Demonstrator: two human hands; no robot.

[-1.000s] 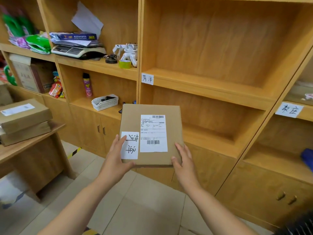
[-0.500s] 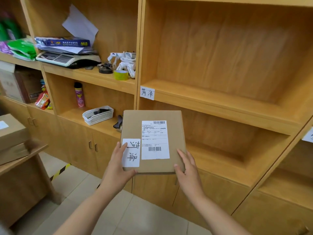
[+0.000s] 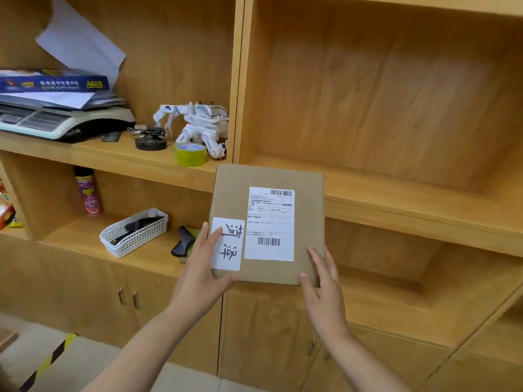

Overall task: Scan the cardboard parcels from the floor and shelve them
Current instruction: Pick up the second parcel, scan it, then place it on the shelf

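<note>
Parcel [image 3: 266, 222] before shelf [image 3: 396, 202], perhaps touching

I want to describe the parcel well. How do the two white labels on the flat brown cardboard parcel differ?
The small white handwritten label carries two large brush-like characters; the larger white printed shipping label carries fine text and two barcodes. The handwritten label sits near the parcel's lower left corner, partly under the left hand's thumb; the shipping label is central and uncovered. Both are white, rectangular and stuck flat on the same face.

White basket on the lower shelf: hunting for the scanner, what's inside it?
The white basket holds a dark object, unidentifiable; its wall hides the rest.
</note>
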